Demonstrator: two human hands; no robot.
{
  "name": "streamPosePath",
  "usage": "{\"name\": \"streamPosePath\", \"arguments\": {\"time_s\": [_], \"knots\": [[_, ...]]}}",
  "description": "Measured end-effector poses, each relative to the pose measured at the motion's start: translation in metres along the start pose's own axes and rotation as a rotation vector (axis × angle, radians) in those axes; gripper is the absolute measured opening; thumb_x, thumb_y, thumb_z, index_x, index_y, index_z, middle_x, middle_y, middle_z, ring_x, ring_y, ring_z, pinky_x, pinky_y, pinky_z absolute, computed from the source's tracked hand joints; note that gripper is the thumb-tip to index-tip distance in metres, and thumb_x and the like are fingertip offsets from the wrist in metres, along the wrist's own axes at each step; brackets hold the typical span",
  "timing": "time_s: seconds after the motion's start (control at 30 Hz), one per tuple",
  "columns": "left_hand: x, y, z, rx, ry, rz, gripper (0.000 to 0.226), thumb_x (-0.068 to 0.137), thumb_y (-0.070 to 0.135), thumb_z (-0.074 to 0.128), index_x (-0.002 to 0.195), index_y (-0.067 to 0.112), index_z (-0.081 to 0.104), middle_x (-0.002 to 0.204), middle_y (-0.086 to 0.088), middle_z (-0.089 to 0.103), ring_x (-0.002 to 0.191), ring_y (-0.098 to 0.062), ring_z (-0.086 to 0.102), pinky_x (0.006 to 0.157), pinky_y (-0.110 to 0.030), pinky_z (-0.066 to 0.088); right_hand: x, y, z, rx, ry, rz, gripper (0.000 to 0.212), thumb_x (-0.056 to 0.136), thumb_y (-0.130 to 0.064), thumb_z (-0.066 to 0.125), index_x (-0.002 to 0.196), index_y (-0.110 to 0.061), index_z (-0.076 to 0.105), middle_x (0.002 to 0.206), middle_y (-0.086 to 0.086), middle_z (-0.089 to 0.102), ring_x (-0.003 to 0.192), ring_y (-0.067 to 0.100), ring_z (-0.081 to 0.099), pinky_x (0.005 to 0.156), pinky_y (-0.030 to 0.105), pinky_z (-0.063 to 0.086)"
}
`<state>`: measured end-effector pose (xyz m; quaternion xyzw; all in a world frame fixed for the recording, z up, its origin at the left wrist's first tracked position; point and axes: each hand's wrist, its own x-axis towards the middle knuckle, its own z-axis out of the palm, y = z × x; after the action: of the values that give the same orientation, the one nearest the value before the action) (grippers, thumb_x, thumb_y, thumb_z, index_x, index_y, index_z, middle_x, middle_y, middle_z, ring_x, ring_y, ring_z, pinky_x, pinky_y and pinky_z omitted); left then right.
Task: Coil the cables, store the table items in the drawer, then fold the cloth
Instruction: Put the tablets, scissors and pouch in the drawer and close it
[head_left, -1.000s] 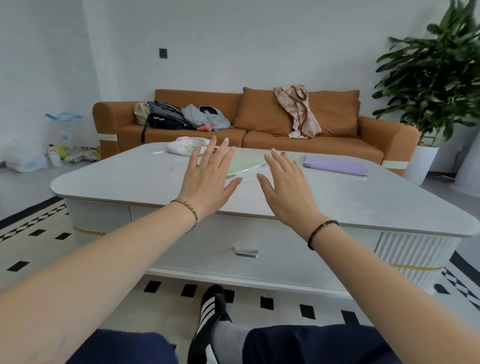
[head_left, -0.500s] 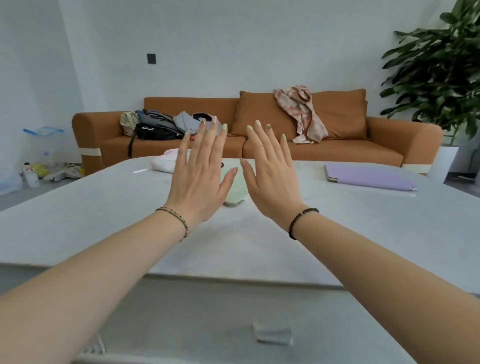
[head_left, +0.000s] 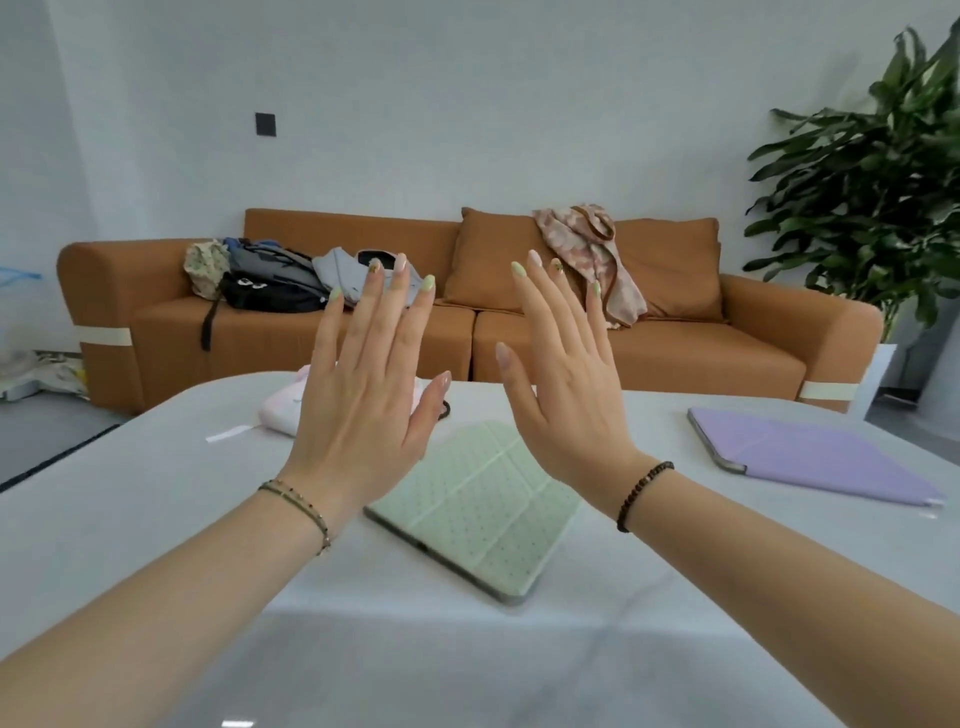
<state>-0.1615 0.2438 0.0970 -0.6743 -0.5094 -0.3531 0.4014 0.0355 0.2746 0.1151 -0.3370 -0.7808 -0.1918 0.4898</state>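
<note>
My left hand and my right hand are raised side by side above the white table, fingers straight, backs toward me, holding nothing. Below and between them lies a green tablet case. A purple tablet case rests at the right. A pale pink pouch sits behind my left hand, partly hidden, with a dark cable end showing beside the thumb. A patterned cloth hangs over the sofa back.
An orange sofa stands behind the table, with bags and clothes piled on its left seat. A large potted plant stands at the right. Clutter lies on the floor at far left.
The view has moved closer over the table, and the drawer front has dropped out of sight. Both hands have risen and spread slightly apart, uncovering the green tablet case.
</note>
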Motion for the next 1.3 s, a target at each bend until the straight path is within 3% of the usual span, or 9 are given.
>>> {"name": "streamPosePath", "arguments": {"time_s": [0.33,0.47,0.6,1.0,1.3], "knots": [[0.105,-0.052,-0.047,0.006,-0.066,-0.094,0.067,0.107,0.043,0.030,0.158,0.002,0.017,0.166,-0.019,0.010,0.155,-0.032,0.006,0.122,-0.057,0.012,0.119,-0.023,-0.036,0.071,-0.044,0.095,0.058,0.106,-0.028,0.044,0.157,-0.008,0.024,0.166,0.008,0.017,0.155,0.022,0.008,0.124,0.053,0.003],[0.187,-0.088,-0.097,-0.003,-0.055,-0.170,0.066,0.106,0.039,0.034,0.157,0.001,0.016,0.166,-0.020,0.010,0.155,-0.032,0.005,0.124,-0.054,0.007,0.197,-0.028,-0.086,0.069,-0.068,0.059,0.059,0.106,-0.032,0.037,0.156,-0.005,0.024,0.166,0.010,0.018,0.155,0.024,0.009,0.125,0.052,0.001],[0.264,-0.109,-0.155,0.028,-0.105,-0.092,0.066,0.106,0.038,0.036,0.158,0.001,0.016,0.166,-0.018,0.011,0.155,-0.032,0.007,0.123,-0.056,0.010,0.280,-0.042,-0.144,0.071,-0.104,0.024,0.059,0.105,-0.032,0.037,0.155,-0.002,0.026,0.166,0.012,0.018,0.155,0.027,0.010,0.125,0.049,-0.001],[0.496,-0.108,-0.351,-0.096,-0.374,-0.043,0.069,0.106,0.041,0.038,0.158,0.001,0.017,0.166,-0.019,0.012,0.154,-0.033,0.008,0.122,-0.058,0.013,0.498,-0.110,-0.322,0.142,-0.328,0.276,0.059,0.106,-0.028,0.043,0.157,-0.005,0.023,0.167,0.010,0.015,0.155,0.023,0.007,0.124,0.055,0.007],[0.563,-0.145,-0.431,-0.054,-0.296,-0.186,0.064,0.106,0.039,0.034,0.159,0.007,0.018,0.167,-0.012,0.012,0.155,-0.030,0.006,0.125,-0.052,0.002,0.593,-0.166,-0.368,0.106,-0.285,0.293,0.059,0.106,-0.032,0.039,0.158,-0.007,0.022,0.167,0.008,0.013,0.156,0.023,0.004,0.125,0.050,0.002]]}}
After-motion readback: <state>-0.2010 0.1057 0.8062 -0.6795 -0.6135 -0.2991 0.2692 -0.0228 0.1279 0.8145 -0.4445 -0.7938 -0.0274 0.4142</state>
